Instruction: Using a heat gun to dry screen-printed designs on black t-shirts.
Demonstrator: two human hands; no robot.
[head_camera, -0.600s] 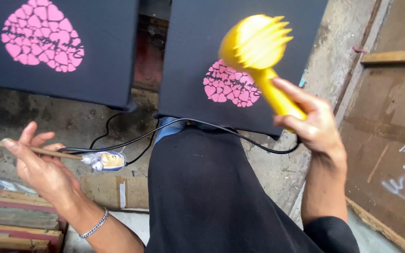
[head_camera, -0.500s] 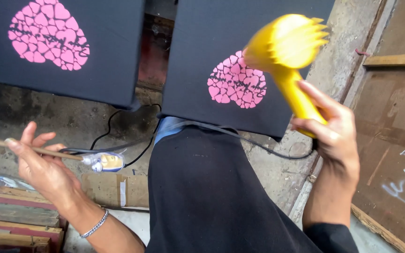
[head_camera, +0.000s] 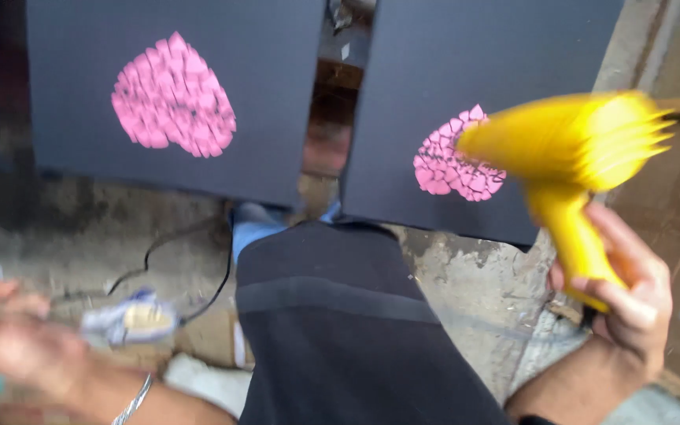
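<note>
Holding yellow hair dryer point(head_camera: 572, 169) w/ closed right-hand grip point(head_camera: 623, 295), left hand point(head_camera: 17, 342) blurred, grip unclear, near pink-heart panel point(head_camera: 466, 102)

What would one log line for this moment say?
right hand: grips yellow hair dryer | aimed at: pink heart on right black board | left hand: blurred, contents unclear
</note>
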